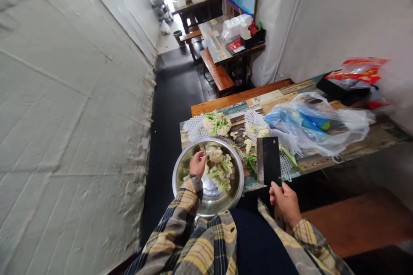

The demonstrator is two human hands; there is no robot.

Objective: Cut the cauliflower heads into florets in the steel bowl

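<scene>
My left hand (pixel 197 164) reaches into a steel bowl (pixel 184 164) that holds several cauliflower florets (pixel 219 168); its fingers are curled, and what they hold, if anything, is hidden. My right hand (pixel 285 203) grips the handle of a dark cleaver (pixel 268 160), whose blade stands over the table edge beside green trimmings (pixel 251 160). A whole piece of cauliflower (pixel 217 123) lies on white foam netting (pixel 193 128) beyond the bowl. More cut pieces (pixel 256 130) lie to its right.
A clear plastic bag (pixel 318 126) with blue and green contents covers the right of the wooden table (pixel 226 104). A red packet (pixel 358 71) sits at far right. A white wall runs along the left. Benches, another table and a seated person are further back.
</scene>
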